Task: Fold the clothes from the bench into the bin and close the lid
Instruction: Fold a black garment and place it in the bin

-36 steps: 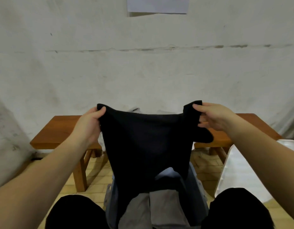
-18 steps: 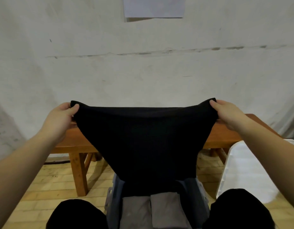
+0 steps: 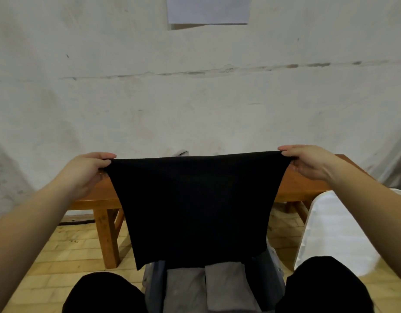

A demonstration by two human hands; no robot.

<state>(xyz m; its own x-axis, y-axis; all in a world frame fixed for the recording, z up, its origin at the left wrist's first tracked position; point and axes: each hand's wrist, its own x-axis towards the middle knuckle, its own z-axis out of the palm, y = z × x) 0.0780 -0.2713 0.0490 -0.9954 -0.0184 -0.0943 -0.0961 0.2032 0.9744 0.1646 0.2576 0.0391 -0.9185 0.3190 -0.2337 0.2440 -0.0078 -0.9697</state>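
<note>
My left hand [image 3: 86, 170] and right hand [image 3: 312, 162] each pinch a top corner of the black cloth [image 3: 195, 206], mid-frame, stretched flat for folding over the bin [image 3: 272, 265].

A black garment [image 3: 195, 208] hangs flat in the air above the bin [image 3: 272, 265], stretched by its top corners. Grey folded clothes [image 3: 208, 288] lie inside the open bin. The white lid [image 3: 337, 233] stands beside the wooden bench [image 3: 303, 188].
</note>
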